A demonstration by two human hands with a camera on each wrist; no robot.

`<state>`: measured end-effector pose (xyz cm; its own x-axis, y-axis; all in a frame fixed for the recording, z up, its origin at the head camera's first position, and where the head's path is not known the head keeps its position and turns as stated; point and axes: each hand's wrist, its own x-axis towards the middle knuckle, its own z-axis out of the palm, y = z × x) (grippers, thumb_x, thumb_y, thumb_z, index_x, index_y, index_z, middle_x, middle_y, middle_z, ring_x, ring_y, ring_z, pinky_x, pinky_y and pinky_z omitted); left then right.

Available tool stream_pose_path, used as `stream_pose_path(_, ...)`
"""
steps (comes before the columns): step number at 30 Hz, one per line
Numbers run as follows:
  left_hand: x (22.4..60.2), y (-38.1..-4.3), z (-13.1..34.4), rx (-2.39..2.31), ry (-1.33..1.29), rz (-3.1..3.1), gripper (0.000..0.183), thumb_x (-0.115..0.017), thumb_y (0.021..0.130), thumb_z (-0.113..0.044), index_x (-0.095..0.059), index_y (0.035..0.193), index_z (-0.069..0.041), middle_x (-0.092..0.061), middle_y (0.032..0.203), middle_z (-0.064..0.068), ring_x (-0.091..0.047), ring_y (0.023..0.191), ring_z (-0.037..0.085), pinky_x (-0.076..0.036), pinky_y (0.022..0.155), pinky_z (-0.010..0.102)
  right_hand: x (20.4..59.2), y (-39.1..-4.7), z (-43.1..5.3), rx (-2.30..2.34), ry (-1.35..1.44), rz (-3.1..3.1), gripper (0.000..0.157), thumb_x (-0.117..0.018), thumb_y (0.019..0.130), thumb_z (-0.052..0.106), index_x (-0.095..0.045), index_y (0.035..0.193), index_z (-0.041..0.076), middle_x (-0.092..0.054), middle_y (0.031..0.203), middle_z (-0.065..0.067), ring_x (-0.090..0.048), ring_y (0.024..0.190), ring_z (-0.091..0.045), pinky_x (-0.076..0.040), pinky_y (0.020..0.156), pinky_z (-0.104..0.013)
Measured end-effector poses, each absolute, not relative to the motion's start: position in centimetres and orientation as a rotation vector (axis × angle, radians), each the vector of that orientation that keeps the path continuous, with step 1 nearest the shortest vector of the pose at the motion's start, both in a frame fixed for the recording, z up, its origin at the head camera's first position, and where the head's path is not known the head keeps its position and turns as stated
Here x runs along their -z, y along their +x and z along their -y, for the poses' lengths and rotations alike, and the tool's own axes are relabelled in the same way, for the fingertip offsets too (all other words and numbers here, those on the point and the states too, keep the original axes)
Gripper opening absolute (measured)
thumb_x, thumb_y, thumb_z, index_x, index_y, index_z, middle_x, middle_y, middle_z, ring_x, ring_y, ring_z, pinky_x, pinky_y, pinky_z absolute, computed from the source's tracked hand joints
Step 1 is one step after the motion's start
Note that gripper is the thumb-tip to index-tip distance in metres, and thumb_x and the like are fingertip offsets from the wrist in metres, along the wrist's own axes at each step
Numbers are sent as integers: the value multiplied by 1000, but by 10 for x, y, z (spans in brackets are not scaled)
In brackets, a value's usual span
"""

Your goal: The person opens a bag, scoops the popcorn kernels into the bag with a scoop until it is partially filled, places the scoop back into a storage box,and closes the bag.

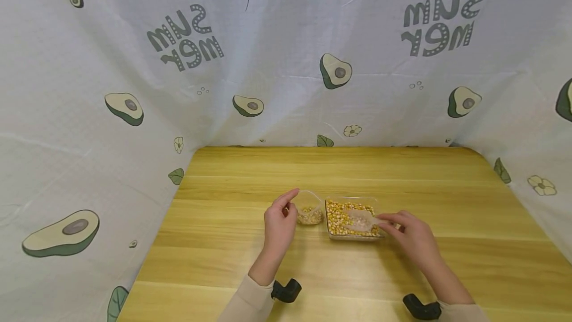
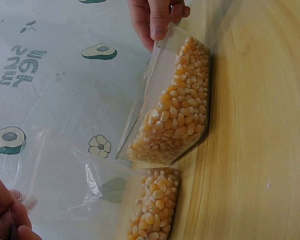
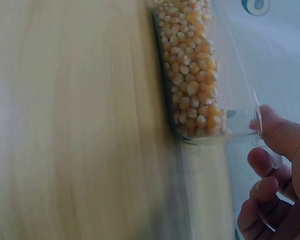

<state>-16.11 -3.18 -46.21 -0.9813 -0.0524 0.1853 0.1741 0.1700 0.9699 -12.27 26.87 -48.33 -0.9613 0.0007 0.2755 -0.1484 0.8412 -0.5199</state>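
My left hand (image 1: 280, 225) pinches the upper edge of a clear plastic bag (image 1: 310, 216), which stands open on the table with corn kernels (image 2: 157, 207) in its bottom. Right beside the bag is a clear rectangular container (image 1: 355, 237), partly filled with yellow corn kernels (image 3: 187, 75). A pale translucent scoop (image 1: 361, 220) lies over the kernels inside this container. Its handle is pinched between the thumb and fingers of my right hand (image 1: 413, 235), at the container's right rim. In the right wrist view, only a small translucent bit of the handle shows between the fingers.
The wooden table (image 1: 223, 222) carries the bag and container near its middle. Behind and at the sides hangs a pale curtain (image 1: 286, 43) with avocado prints. Dark wrist mounts (image 1: 287, 290) sit at both sleeves.
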Motion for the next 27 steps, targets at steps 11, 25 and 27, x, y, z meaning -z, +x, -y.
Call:
stream_pose_path(11,463,-161,31,1913,-122,2269,37,-50,97,3,-70,126,-9,-66,131,12,-25,43,-1,-26,41,14,475,-127,-262,-863,56,2862,23,-75,89,27,-78,106,13,-65,87,-1,-46,65,-4,-39,55,-22)
stream_pose_path(25,464,-161,33,1912,-102,2269,37,-50,97,2,-71,125,-11,-67,129,11,-26,43,0,-26,41,15,491,-127,-257,-925,33,2672,17,-80,84,17,-80,99,8,-62,93,-5,-43,66,1,-38,54,-22)
stream_pose_path(27,465,-161,33,1913,-105,2266,38,-50,97,2,-71,125,-12,-67,129,11,-26,43,0,-26,41,14,493,-127,-257,-936,21,2657,18,-80,83,17,-80,98,7,-61,93,-5,-43,67,2,-39,55,-22)
